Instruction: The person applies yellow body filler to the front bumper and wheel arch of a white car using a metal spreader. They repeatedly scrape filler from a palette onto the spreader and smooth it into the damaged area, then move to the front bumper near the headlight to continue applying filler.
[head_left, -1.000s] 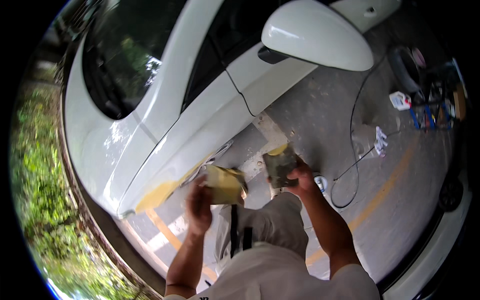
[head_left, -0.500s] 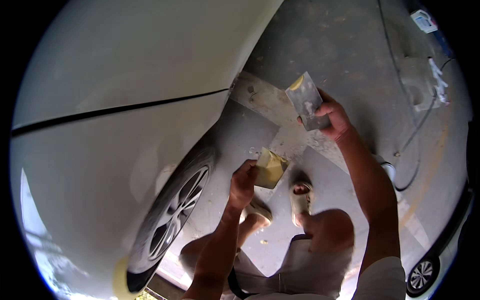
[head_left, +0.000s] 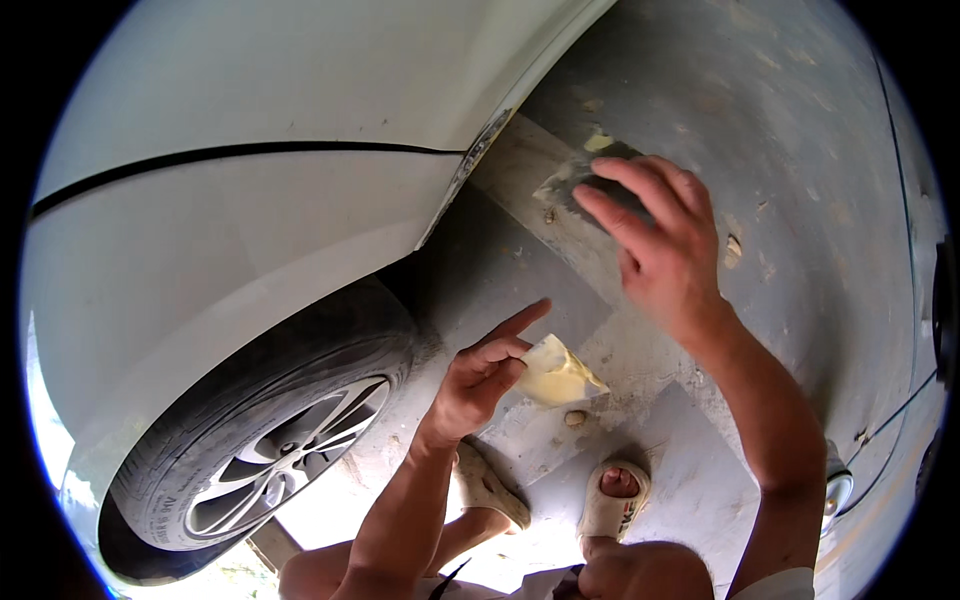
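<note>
- At far left we see the light-coloured car body [head_left: 250,220], its curved panel arching over a wheel [head_left: 275,450] with a dark tyre and silvery spokes.
- Right of the wheel, the left hand [head_left: 478,380] pinches a pale plate [head_left: 560,375] by its edge, index finger stretched free toward the upper right.
- That pale plate juts out from the right side of the hand, above the grey floor [head_left: 800,180]. Yellow paste coats its face; its long axis seems to slant down to the right, ending in a corner that points away from the hand.
- Below these, we find a pale sandal [head_left: 487,490] on the left foot.
- Farther right and higher, a dark plate [head_left: 565,182] shows just left of and beneath the fingers of the right hand [head_left: 665,240]. One end points to the lower left; the fingers hide too much for us to tell its long axis.
- The right hand's fingers are stretched toward the upper left; we cannot tell whether they grip the plate.
- At far right, a thin dark cable [head_left: 900,180] runs along the floor.
</note>
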